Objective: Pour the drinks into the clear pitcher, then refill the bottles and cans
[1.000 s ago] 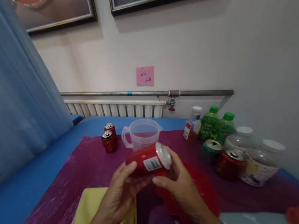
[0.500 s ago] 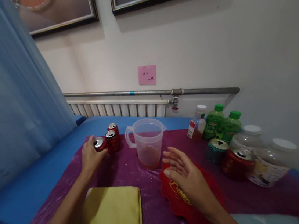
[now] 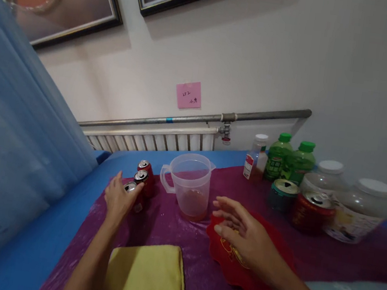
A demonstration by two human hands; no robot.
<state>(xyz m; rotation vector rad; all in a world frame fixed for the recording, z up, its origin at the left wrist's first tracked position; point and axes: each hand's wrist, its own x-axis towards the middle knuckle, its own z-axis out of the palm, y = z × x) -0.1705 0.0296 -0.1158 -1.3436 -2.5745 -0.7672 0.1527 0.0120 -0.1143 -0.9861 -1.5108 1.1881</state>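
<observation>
My left hand (image 3: pixel 119 198) is over the nearest of three red soda cans, thumb and fingers apart. That near can (image 3: pixel 138 204) is partly hidden by the hand, and I cannot tell whether a finger still touches it. Behind it stand the middle can (image 3: pixel 146 187) and the far can (image 3: pixel 151 171), both with opened tops. A clear plastic measuring jug (image 3: pixel 191 188), its handle toward the cans, has a little reddish-brown liquid at the bottom. My right hand (image 3: pixel 245 236) hovers empty, fingers loosely spread, above a red scalloped mat (image 3: pixel 252 288) with yellow print.
A folded yellow cloth (image 3: pixel 148 278) lies in front on the purple sheet (image 3: pixel 75 243). At right stand a white-capped bottle (image 3: pixel 256 158), two green bottles (image 3: pixel 278 159), a teal can (image 3: pixel 283 196), a large red can (image 3: pixel 312 212) and white-lidded jars (image 3: pixel 358 214). A blue curtain (image 3: pixel 12 129) hangs left.
My left hand has loosened from the near can, its fingers rising and spreading. My right hand has barely moved. The view has shifted slightly.
</observation>
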